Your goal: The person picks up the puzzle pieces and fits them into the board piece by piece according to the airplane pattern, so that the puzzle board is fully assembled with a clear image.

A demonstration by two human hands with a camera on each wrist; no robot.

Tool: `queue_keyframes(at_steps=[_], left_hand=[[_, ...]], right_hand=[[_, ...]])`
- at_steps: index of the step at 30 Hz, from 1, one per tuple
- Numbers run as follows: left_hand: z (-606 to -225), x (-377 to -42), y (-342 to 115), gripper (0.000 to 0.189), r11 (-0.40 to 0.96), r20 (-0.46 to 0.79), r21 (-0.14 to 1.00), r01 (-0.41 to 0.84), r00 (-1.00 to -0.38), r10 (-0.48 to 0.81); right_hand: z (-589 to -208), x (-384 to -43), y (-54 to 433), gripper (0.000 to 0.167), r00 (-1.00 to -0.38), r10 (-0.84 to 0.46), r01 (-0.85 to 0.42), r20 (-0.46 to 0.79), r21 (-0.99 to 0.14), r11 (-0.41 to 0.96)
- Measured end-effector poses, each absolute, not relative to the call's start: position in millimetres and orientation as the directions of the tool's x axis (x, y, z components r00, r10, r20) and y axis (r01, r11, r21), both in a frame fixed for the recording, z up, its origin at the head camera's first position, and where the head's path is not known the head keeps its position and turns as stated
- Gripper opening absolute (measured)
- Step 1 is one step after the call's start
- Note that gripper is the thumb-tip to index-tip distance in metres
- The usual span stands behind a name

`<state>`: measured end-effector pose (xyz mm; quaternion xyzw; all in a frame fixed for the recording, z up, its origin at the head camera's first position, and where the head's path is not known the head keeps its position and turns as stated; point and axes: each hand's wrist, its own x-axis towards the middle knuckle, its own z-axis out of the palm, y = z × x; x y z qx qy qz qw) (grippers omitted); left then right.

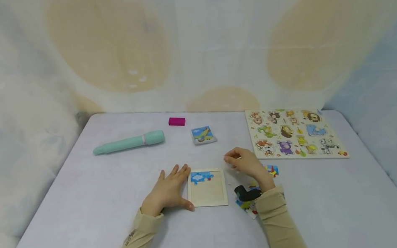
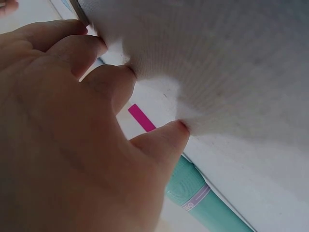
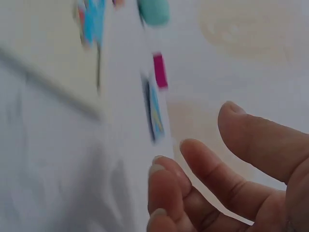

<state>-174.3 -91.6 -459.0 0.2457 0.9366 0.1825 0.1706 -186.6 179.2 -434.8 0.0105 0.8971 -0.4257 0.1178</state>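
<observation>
A small wooden puzzle tray [image 1: 208,194] lies on the table, with joined blue puzzle pieces [image 1: 199,177] along its upper left. My left hand [image 1: 169,189] rests at the tray's left edge, fingers spread; in the left wrist view the hand [image 2: 96,106] has its fingertips down on the white surface. To the right of the tray, my right hand [image 1: 245,163] hovers with loosely bent fingers. The right wrist view shows nothing between the thumb and fingers of this hand [image 3: 217,188]. Loose puzzle pieces [image 1: 245,206] lie under and beside the right forearm, partly hidden by it.
A large animal puzzle board [image 1: 276,153] lies at the back right. Behind the tray are a small picture packet [image 1: 203,135] and a magenta block [image 1: 177,121]. A long teal stick-like object [image 1: 129,143] lies at the back left. Cloth walls [image 1: 211,54] stand around the table.
</observation>
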Motion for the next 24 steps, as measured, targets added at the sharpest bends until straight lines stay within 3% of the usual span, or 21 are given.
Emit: queue_keyframes(at_steps=[9,18,24], left_hand=[[-461.7,-171.6,-91.3,0.116,0.809,-0.231,0.439,0.392,-0.821,0.523],[-460.7,-173.2,-93.0,0.118,0.809,-0.223,0.427,0.405,-0.820,0.528],[-463.2,-172.0,-91.8,0.118,0.805,-0.221,0.435,0.404,-0.818,0.530]], right_hand=[[-437.1,-172.0,245.5,0.037,-0.963,0.024,0.200,-0.270,-0.648,0.735],[-433.8,-161.1,252.3,0.047,-0.971,-0.018,0.118,-0.237,-0.548,0.828],[-435.5,-160.4,248.8,0.039,-0.978,-0.018,0.097,-0.209,-0.527,0.844]])
